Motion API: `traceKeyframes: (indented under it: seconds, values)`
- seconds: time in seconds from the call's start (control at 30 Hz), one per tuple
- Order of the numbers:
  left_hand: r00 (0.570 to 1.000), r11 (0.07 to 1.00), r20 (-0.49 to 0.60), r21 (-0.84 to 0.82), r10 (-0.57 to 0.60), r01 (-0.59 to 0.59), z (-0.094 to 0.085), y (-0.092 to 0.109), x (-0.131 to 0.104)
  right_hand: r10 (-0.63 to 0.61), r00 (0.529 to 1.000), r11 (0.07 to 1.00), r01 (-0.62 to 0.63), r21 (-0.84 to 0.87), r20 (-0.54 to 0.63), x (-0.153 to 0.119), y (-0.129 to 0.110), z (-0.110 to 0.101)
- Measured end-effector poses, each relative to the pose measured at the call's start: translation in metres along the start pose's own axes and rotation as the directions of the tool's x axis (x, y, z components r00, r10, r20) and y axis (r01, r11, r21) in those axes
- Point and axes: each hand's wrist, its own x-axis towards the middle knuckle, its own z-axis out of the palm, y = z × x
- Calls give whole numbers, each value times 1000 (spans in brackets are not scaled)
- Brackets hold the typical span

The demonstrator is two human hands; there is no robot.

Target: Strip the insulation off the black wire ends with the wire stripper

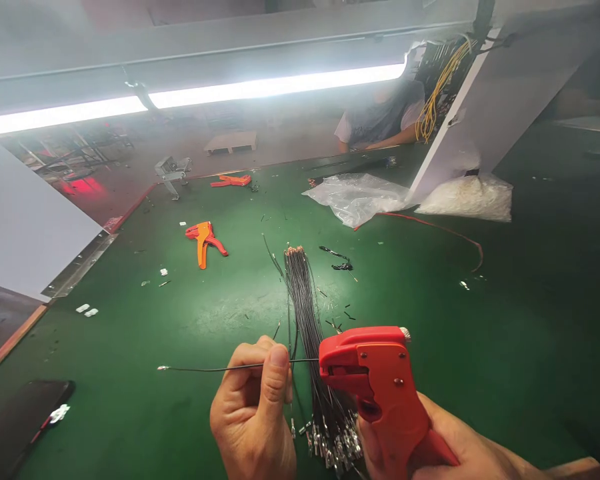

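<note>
My left hand point(255, 407) pinches a thin black wire point(200, 369) between thumb and fingers. A small metal terminal point(163, 368) tips the wire's left end, and its right end runs into the jaws of a red wire stripper point(370, 373). My right hand point(445, 440) is wrapped around the stripper's handles at the lower right. Behind and below both hands lies a bundle of black wires point(305, 300), copper showing at the far ends and metal terminals at the near ends. Whether the stripper's jaws press on the wire cannot be made out.
An orange wire stripper point(205, 243) and another point(233, 181) lie farther back on the green table point(130, 347). Plastic bags point(360, 197) sit at the back right beside a white post point(460, 113). A dark phone-like slab point(25, 420) lies lower left. A person point(380, 117) sits beyond the table.
</note>
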Motion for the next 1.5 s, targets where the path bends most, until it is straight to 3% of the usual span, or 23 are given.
traceKeyframes:
  seconds: [0.13, 0.37, 0.47, 0.57, 0.67, 0.87, 1.07, 1.5]
  values:
    - [1000, 1000, -1, 3, 8, -8, 1, 0, 0, -71, 990, 997, 73, 14, -124, -2, 0, 2]
    - [999, 997, 8, 52, -52, 51, 1, -2, -3, -105, 991, 994, 102, 37, 82, 5, 8, -11]
    - [997, 992, 13, 102, -71, 70, 1, -6, -6, -132, 989, 991, 131, 22, 64, 3, 7, -9]
    - [996, 991, 11, 102, -86, 84, 1, -8, -7, -98, 995, 995, 99, 22, -28, -2, 1, 0]
    - [995, 992, 18, 80, -98, 96, 0, -8, -8, -133, 991, 991, 134, 24, -25, -3, 1, 5]
    - [992, 990, 2, 65, -127, 127, -1, -10, -9, -168, 985, 986, 168, 7, -48, -2, 15, -5]
    - [990, 988, -5, 60, -144, 144, 1, -12, -9, -169, 981, 985, 172, -26, 90, 4, 14, -16]
    - [980, 976, -56, 98, -189, 194, -1, -14, -11, -157, 984, 987, 155, 31, 86, 2, 16, -16]
